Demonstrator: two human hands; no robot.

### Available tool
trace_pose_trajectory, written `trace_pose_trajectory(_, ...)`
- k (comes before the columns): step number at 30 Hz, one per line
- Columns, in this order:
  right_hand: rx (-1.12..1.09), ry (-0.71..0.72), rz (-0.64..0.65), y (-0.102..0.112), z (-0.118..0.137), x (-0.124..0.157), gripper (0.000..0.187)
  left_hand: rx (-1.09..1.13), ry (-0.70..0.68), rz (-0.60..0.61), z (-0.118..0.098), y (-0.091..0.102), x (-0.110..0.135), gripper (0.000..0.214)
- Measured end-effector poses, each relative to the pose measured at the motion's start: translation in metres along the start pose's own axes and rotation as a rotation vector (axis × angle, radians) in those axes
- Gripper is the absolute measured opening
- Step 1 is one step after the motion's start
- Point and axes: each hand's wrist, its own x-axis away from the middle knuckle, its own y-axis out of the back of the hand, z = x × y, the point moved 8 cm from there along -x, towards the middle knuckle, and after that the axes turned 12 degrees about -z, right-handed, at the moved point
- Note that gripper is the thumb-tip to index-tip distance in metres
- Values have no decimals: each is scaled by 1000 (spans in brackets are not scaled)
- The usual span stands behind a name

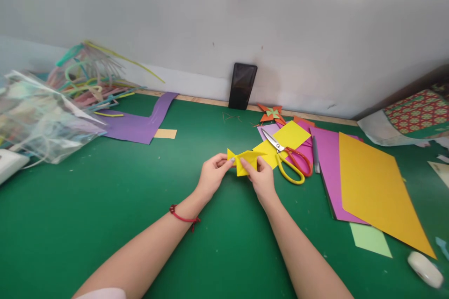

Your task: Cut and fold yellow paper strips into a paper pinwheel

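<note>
A folded piece of yellow paper (247, 161) with pointed corners is held up between my two hands, over the green table. My left hand (213, 173) pinches its left end between thumb and fingers. At the paper's right part, my right hand (261, 177) grips with the thumb laid across the front. Just right of my right hand lie scissors (295, 163) with one red and one yellow handle, their blades open on yellow paper sheets (291, 135). The fingers behind the folded paper are partly hidden.
A black phone (242, 86) leans on the wall. Right of it is an orange paper pinwheel shape (272, 113). Farther right lie a grey pen (316, 154), magenta (329, 173) and orange sheets (379, 187) and a white mouse-like object (425, 269). Purple paper (136, 126) and a plastic bag (52, 121) sit left.
</note>
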Motion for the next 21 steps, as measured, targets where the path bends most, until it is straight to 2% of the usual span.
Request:
trace_pose_trajectory(5,7,8,-29,1,4,4,31,-30,37,67,7,-6,2,36)
trace_pose_trajectory(21,131,105,-93,2,13,9,35,-59,17,19,8,-3,2,35)
